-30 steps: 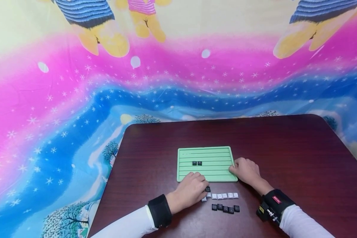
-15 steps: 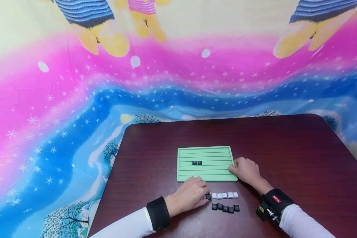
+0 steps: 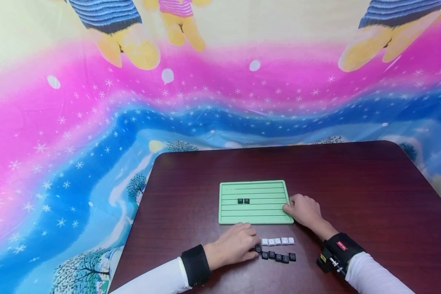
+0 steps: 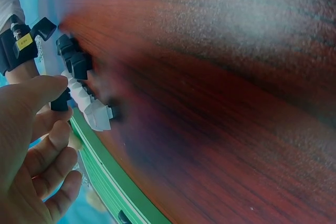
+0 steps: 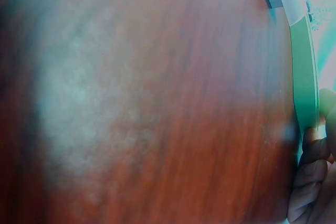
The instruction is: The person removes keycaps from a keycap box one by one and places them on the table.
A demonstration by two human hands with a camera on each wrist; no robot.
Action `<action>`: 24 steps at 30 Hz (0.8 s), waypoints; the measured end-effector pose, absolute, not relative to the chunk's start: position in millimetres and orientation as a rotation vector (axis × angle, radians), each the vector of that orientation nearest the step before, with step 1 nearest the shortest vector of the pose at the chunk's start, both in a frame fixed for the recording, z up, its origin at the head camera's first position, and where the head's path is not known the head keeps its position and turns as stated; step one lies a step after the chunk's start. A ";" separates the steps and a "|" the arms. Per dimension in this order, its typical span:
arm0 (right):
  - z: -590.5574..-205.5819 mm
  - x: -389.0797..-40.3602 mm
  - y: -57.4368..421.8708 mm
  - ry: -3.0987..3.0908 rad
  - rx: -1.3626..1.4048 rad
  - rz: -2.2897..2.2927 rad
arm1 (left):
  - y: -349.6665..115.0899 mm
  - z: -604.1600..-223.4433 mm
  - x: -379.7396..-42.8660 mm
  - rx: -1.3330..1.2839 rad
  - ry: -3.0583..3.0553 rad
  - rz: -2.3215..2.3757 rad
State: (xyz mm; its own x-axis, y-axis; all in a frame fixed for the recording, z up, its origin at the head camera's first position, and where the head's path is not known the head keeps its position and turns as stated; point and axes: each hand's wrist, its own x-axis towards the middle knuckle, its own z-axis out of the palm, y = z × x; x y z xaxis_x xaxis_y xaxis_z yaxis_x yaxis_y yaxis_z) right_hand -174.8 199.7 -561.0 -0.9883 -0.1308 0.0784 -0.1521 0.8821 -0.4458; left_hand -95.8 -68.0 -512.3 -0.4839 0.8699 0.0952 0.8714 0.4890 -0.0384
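Between thumb and index finger, my left hand pinches a black keycap, just left of the loose rows on the table. Its other fingers curl below in the left wrist view. A row of white keycaps lies right beside the fingertips, and a row of black keycaps lies nearer the person. My right hand grips the right edge of a green grooved board, thumb on top of the rim. Two black keycaps sit side by side on one of the board's ridges.
The dark wooden table has rounded far corners. Behind it hangs a colourful printed cloth. Black bands circle both wrists, and the right one carries a small camera.
The left hand has moved the black keycap toward the person, from beside the board's near edge, past the white row's left end, to near the black row. The right hand stays put.
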 end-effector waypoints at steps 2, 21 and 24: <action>-560.7 -175.0 199.8 -3.009 0.220 0.718 | -67.6 -512.4 -95.2 -1.552 -2.625 -0.023; -559.4 -175.3 199.5 -3.030 0.206 0.725 | -64.4 -521.4 -92.2 -1.613 -2.622 0.076; -559.4 -175.3 199.5 -3.032 0.203 0.730 | -64.2 -522.0 -91.5 -1.607 -2.625 0.085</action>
